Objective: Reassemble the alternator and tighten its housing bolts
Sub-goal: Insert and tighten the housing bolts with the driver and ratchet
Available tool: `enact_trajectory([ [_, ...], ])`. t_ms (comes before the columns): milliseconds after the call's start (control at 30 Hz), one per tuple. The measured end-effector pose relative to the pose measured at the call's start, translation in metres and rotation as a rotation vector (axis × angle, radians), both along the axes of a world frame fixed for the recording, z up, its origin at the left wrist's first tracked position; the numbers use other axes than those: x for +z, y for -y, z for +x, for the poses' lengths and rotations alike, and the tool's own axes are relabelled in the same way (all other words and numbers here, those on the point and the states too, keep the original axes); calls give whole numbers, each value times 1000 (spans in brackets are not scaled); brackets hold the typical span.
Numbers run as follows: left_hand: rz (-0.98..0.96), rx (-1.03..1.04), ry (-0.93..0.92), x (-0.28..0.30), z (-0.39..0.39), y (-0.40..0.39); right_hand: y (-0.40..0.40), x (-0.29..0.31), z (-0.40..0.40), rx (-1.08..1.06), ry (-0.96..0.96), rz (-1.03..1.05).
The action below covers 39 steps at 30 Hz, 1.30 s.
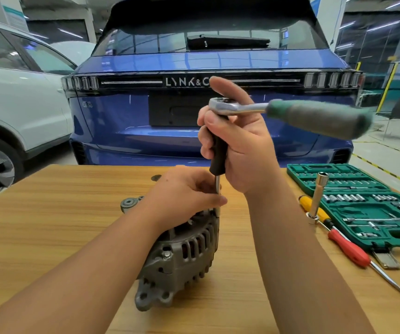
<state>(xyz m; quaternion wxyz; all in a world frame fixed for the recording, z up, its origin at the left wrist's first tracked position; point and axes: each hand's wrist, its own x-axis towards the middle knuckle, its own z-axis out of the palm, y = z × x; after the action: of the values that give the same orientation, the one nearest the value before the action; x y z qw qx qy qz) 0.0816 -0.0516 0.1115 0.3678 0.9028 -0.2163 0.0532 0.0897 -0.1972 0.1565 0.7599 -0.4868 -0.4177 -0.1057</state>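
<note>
Behind the wooden bench (49, 225) a blue car (206, 116) is sitting, the grey alternator (182, 251) is lying on the bench's middle, the right hand (240, 145) is gripping the ratchet extension's black handle (218, 153) upright, and the left hand (184, 196) is pinching its steel shaft (217, 186) just above the housing.

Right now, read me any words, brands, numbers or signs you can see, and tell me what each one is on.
"LYNK&C": on the light bar across the blue car; the right hand hides whatever follows.
Small badge on the blue car's left side: too blurred to read.
Wall boards at upper left: too small to read.
Socket set case, ratchet, alternator: no markings can be read.
</note>
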Motion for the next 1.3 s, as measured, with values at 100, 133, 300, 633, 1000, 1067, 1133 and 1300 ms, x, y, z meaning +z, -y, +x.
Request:
enact_trajectory([
  [100, -53, 29, 95, -2, -1, -2, -1, -1, 3, 157, -77, 67],
  [133, -42, 21, 92, -1, -1, -2, 0, -2, 4, 217, -96, 81],
  [300, 94, -54, -34, 2, 5, -2, 1, 2, 1, 155, -230, 101],
  [633, 152, -105, -52, 3, 8, -3, 6, 4, -5, 58, -369, 57],
  [1000, 89, -130, -122, 4, 6, -3, -4, -4, -7, 57, -109, 91],
  [1067, 92, -133, -128, 5, 5, -2, -3, -2, -7, 134, -141, 100],
  [1133, 94, -134, -129, 6, 5, -1, -2, 0, -6, 106, -194, 99],
  [1300, 137, -138, -123, 4, 7, 1, -5, 2, -11, -312, -257, 82],
])
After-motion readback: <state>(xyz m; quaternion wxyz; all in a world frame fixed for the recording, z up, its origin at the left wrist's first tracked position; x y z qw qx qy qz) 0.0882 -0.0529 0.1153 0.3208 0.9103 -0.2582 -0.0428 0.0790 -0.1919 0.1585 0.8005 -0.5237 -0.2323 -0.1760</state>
